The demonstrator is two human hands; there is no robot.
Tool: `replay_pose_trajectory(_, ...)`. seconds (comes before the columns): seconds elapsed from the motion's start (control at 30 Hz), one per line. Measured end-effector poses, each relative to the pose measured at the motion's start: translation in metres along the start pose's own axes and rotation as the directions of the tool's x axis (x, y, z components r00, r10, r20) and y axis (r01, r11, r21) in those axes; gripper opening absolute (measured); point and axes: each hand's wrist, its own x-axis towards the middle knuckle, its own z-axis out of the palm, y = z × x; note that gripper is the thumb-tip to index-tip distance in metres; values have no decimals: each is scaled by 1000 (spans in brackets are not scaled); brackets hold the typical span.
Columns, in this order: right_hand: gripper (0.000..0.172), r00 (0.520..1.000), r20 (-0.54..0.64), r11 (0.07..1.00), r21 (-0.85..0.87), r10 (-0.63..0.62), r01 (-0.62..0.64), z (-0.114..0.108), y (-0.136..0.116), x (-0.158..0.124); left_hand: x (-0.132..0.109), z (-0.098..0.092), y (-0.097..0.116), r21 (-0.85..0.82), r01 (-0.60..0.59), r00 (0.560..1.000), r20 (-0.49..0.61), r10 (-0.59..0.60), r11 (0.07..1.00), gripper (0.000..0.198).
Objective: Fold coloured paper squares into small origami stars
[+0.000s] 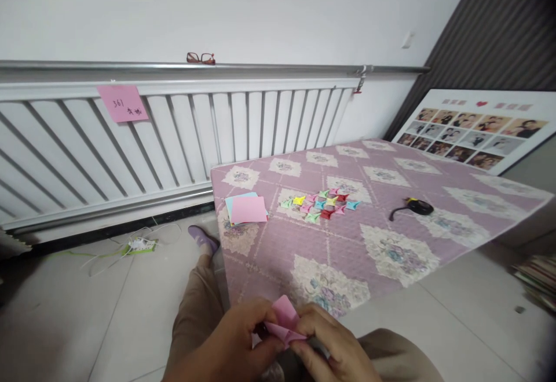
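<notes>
A piece of pink paper [285, 314], partly folded with creased flaps and one end standing up, is held above the lap, in front of the near edge of the table [278, 248]. The left hand [238, 335] pinches one side, the right hand [332, 340] the other, fingers closed on it. This piece looks only part-way done. Beyond, small folded paper shapes [320, 204] sit grouped, apparently finished; left of them, a stack of flat sheets [249, 209] remains unfolded. A black coiled item [420, 207] lies farther right.
</notes>
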Motion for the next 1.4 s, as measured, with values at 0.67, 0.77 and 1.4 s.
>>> replay_pose_trajectory(0.67, 27, 897, -238, 885, 383, 371, -264, 41, 19, -6, -1, 40, -50, -517, 207, 973, 23, -228, 831, 47)
replay_pose_trajectory(0.77, 23, 879, -312, 902, 360, 359, -241, 39, 11, -5, -1, 40, -49, -486, 213, 971, 7, -240, 848, 39)
replay_pose_trajectory(1.4, 27, 944, -104, 910, 315, 314, -269, 13, 14, 2, -5, 32, -30, -102, 190, 981, -19, -192, 977, 12)
